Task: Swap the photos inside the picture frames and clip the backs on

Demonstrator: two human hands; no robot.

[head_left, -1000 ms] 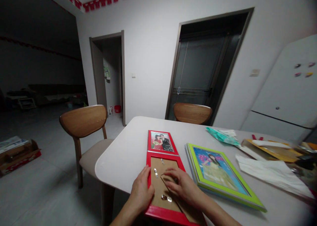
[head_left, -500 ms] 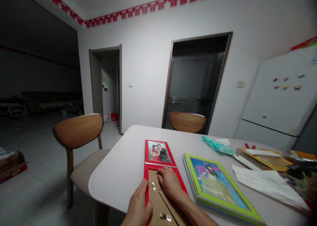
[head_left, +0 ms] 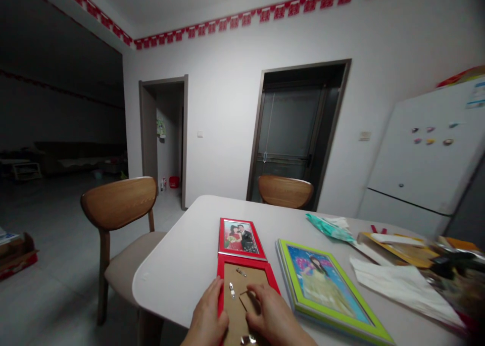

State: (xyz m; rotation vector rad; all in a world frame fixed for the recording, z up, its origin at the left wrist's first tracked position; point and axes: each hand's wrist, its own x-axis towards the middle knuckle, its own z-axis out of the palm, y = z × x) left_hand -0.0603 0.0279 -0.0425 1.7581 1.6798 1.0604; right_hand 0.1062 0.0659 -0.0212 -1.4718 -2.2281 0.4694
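A red picture frame (head_left: 272, 274) lies face down on the table, its brown backing board (head_left: 232, 315) upward. Metal clips (head_left: 232, 290) sit on the board, with another near its top edge. My left hand (head_left: 208, 313) grips the frame's left edge. Over the middle of the board, my right hand (head_left: 271, 313) has its thumb and fingers closed around the spot where dark slits show; what they pinch is hidden. Touching the frame's far end is a second red frame (head_left: 239, 237), face up, with a photo of a couple.
Green-edged picture frames (head_left: 328, 288) are stacked to the right. Beyond them lie a teal and white wrapper (head_left: 329, 227), white paper (head_left: 405, 288) and a yellow envelope (head_left: 405, 250). Wooden chairs (head_left: 119, 202) stand at the left and far sides of the white table (head_left: 174, 265).
My right hand has slid from the board's top edge down towards me, uncovering the upper metal clip. My left hand stays at the frame's left edge. The view has shifted slightly.
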